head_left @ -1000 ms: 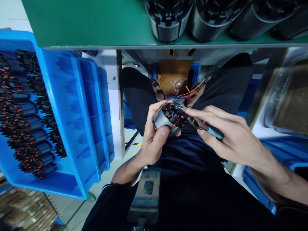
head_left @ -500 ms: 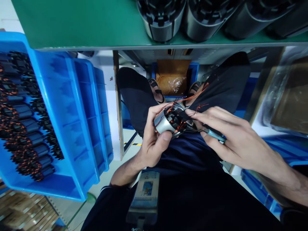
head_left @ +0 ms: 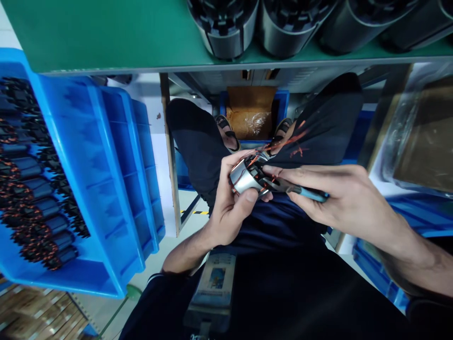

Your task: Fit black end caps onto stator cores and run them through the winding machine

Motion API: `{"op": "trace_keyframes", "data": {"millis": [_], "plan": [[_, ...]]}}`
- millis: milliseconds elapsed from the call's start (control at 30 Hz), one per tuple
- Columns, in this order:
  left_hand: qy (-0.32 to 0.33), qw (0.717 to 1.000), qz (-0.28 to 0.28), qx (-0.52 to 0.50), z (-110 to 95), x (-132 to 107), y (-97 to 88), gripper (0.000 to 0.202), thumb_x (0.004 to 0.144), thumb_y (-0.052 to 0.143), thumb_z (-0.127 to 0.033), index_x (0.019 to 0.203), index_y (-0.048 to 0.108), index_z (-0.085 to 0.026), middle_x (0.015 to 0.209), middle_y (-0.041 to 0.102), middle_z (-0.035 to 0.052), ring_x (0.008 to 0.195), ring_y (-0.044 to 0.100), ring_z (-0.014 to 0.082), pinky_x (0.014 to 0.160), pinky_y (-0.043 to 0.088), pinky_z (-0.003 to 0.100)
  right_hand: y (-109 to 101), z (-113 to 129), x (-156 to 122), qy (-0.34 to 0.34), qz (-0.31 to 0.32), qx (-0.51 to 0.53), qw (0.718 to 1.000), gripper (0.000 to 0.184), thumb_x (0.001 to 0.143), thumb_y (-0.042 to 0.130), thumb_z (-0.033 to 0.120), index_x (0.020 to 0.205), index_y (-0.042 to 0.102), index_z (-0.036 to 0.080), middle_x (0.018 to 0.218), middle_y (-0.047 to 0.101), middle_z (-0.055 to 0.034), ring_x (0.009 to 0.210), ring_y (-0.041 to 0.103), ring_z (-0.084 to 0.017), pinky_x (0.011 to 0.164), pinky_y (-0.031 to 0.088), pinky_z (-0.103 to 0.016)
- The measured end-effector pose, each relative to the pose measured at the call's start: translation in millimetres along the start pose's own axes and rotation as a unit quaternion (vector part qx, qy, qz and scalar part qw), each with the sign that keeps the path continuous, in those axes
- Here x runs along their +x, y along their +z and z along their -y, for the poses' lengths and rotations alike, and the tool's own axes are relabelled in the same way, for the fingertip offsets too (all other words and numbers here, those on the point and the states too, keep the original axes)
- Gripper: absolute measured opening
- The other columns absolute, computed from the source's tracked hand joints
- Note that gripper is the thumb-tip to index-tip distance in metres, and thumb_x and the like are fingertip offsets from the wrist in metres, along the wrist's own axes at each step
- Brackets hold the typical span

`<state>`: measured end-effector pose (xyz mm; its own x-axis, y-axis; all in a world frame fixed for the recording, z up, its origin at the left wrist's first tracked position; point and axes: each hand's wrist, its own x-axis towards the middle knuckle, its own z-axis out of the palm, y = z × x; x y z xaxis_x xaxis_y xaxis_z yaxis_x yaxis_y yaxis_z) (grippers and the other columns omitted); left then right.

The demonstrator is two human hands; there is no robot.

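My left hand (head_left: 231, 203) is wrapped round a motor stator (head_left: 244, 178), a silver metal cylinder with a black slotted end and copper windings. Its slotted end faces to the right, above my lap. In my right hand (head_left: 329, 189) is a pair of pliers or cutters (head_left: 309, 192) with blue-and-black handles. The tool's jaws reach the stator's slotted end; what they touch there is too small to make out. My right fingertips lie close to the same end. Loose copper wires (head_left: 288, 141) stick out from the stator, up and to the right.
Several silver-and-black motor housings (head_left: 226, 40) stand on the green bench top (head_left: 106, 35) ahead. At left, a blue bin (head_left: 67, 141) holds rows of wound cores. A box (head_left: 249, 108) lies between my feet. A plastic-wrapped brown package (head_left: 424, 137) is at right.
The tool and my right hand have shifted slightly, with the handles now lying flatter. The stator has turned a little in my left hand. The whole view has moved slightly.
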<state>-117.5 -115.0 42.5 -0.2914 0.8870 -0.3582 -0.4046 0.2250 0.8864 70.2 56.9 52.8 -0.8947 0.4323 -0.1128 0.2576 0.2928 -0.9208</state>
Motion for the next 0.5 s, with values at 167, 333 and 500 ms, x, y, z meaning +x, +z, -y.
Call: {"op": "trace_keyframes", "data": {"millis": [167, 333, 500], "plan": [[-0.001, 0.999, -0.004, -0.041, -0.4, 6.1, 6.7, 0.05, 0.118, 0.072, -0.046, 0.165, 0.057, -0.037, 0.144, 0.065, 0.0076, 0.088, 0.076, 0.0153, 0.082, 0.072, 0.036, 1.2, -7.8, 4.6, 0.063, -0.006, 0.048, 0.997, 0.055, 0.106, 0.073, 0.009, 0.155, 0.083, 0.032, 0.138, 0.09, 0.0019, 0.116, 0.091, -0.023, 0.107, 0.072, -0.029], [0.008, 0.998, -0.043, -0.048, -9.2, 5.8, 11.6, 0.042, 0.123, 0.056, -0.054, 0.159, 0.063, -0.035, 0.145, 0.065, 0.0084, 0.095, 0.078, 0.0182, 0.083, 0.073, 0.036, 0.8, -3.8, 2.3, 0.04, 0.009, -0.024, 0.999, 0.07, 0.103, 0.068, 0.01, 0.171, 0.07, 0.028, 0.133, 0.089, -0.0067, 0.113, 0.087, -0.027, 0.102, 0.073, -0.041], [0.007, 0.997, -0.062, 0.034, -10.9, 2.4, 12.0, 0.051, 0.119, 0.061, -0.062, 0.162, 0.061, -0.036, 0.145, 0.066, 0.0107, 0.117, 0.079, 0.0297, 0.107, 0.072, 0.052, 0.8, 7.2, 4.6, 0.026, 0.014, -0.066, 0.997, 0.074, 0.103, 0.067, 0.012, 0.174, 0.065, 0.033, 0.132, 0.084, -0.0091, 0.116, 0.08, -0.031, 0.105, 0.071, -0.052]]}}
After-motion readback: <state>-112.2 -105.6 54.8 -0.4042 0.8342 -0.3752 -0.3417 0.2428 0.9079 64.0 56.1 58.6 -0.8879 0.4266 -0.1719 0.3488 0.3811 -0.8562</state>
